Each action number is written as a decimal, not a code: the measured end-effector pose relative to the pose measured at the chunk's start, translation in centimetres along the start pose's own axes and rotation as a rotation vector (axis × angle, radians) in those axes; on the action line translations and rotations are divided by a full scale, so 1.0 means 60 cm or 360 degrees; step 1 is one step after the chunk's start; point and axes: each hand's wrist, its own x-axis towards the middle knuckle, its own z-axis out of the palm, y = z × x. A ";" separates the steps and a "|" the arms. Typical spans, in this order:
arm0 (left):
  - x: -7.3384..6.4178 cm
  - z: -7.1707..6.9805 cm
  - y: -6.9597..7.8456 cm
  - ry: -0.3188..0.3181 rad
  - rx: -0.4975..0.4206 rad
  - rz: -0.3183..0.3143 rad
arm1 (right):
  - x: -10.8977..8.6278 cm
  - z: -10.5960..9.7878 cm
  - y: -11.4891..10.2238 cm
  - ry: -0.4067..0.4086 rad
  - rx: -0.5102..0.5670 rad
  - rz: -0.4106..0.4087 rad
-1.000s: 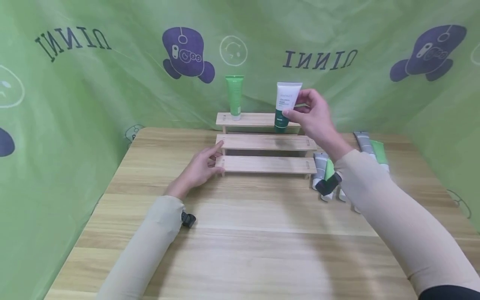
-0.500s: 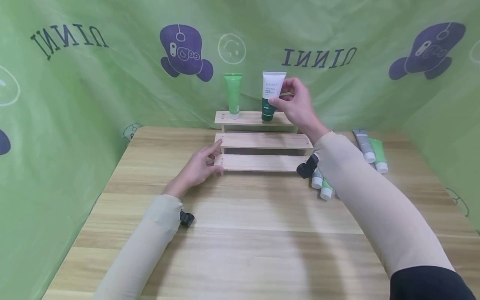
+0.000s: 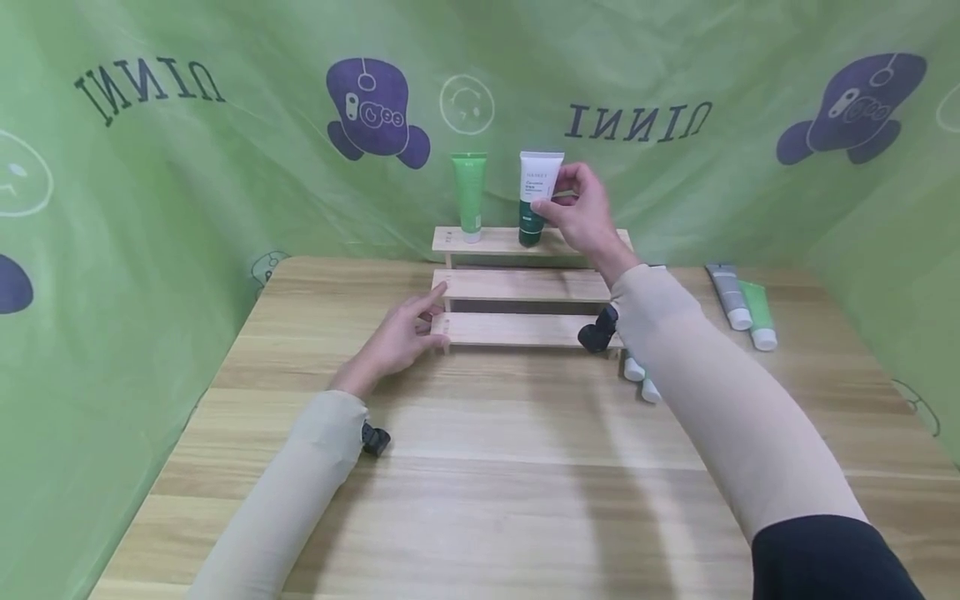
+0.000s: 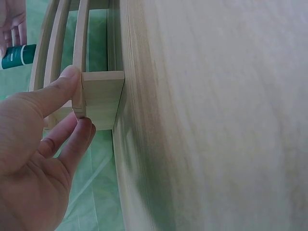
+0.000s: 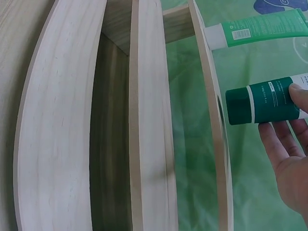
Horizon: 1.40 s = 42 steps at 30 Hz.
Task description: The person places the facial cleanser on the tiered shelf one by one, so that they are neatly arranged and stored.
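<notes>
In the head view, my right hand (image 3: pixel 581 212) pinches a white and dark green squeeze tube (image 3: pixel 532 218), held upright, cap down, at the top shelf of a three-tier wooden display stand (image 3: pixel 525 286). A narrow gap shows between its cap and the shelf in the right wrist view. To its left a light green tube (image 3: pixel 470 196) stands on the same shelf, white cap down. My left hand (image 4: pixel 45 130) pinches the left end of the stand's lowest shelf (image 4: pixel 79 91), thumb above and fingers beneath.
Right of the stand, a grey tube (image 3: pixel 727 296) and a green tube (image 3: pixel 760 315) lie on the wooden table (image 3: pixel 480 483). More white-capped tubes (image 3: pixel 634 369) are partly hidden by my right sleeve. A green printed cloth (image 3: pixel 285 183) hangs behind.
My right hand has carried the white and dark green tube leftward, from the right part of the top shelf to nearer the light green tube. My left hand stays on the stand.
</notes>
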 end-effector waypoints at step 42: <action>-0.002 0.002 -0.001 0.0014 -0.0023 -0.0008 | -0.003 0.004 0.003 -0.0082 -0.0126 -0.0006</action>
